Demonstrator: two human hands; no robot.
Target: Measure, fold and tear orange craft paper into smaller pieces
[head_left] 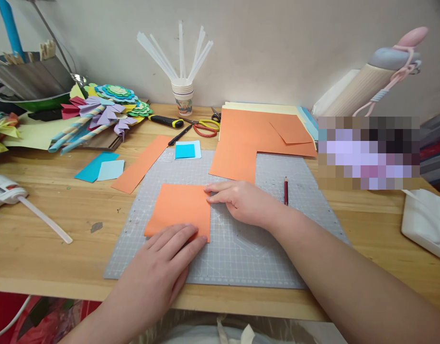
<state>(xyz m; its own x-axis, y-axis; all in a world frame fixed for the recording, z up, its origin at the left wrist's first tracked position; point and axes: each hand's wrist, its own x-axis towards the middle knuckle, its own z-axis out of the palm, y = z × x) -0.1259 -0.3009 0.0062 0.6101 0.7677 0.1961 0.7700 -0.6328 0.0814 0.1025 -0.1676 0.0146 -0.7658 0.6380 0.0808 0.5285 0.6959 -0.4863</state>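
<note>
A folded orange paper square [177,205] lies on the grey cutting mat [241,248]. My left hand [162,267] rests flat on the paper's near edge, fingers stretched out toward its near right corner. My right hand [241,200] presses on the paper's far right corner, fingers curled down with the fingertips on the edge. Neither hand lifts the paper.
A red pencil [286,190] lies right of my right hand. Large orange sheets [256,138], an orange strip [143,162], blue paper pieces [186,150], scissors [205,126], a cup of sticks [183,98], paper flowers [105,112] and a glue gun [5,191] surround the mat.
</note>
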